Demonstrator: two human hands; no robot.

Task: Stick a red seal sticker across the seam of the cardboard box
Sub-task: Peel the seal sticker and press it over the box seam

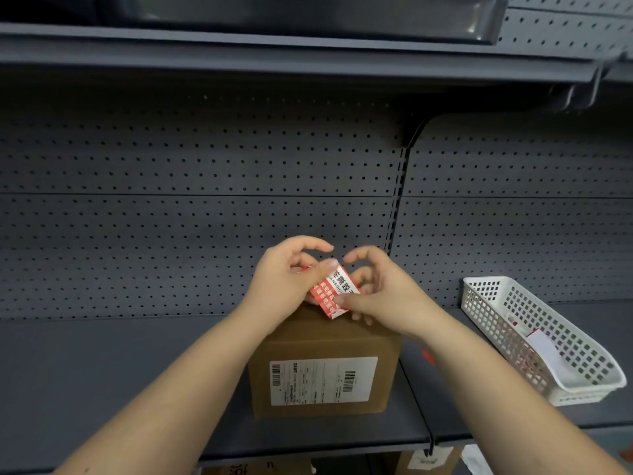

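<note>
Setting: dark grey shelf (102,371) backed by pegboard (171,166)
Left hand (284,279): thumb and fingers pinch the upper left of the sticker
Right hand (380,296): pinches its lower right edge
Red seal sticker (334,291): tilted, held just above the box top
Cardboard box (325,341): on the shelf, white shipping label (322,380) facing front
White basket (534,337): right, apart from the box, papers inside

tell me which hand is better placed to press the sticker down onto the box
Right, probably: the right hand pinches the sticker's lower edge just above the box top; the left hand holds its upper end higher.
</note>
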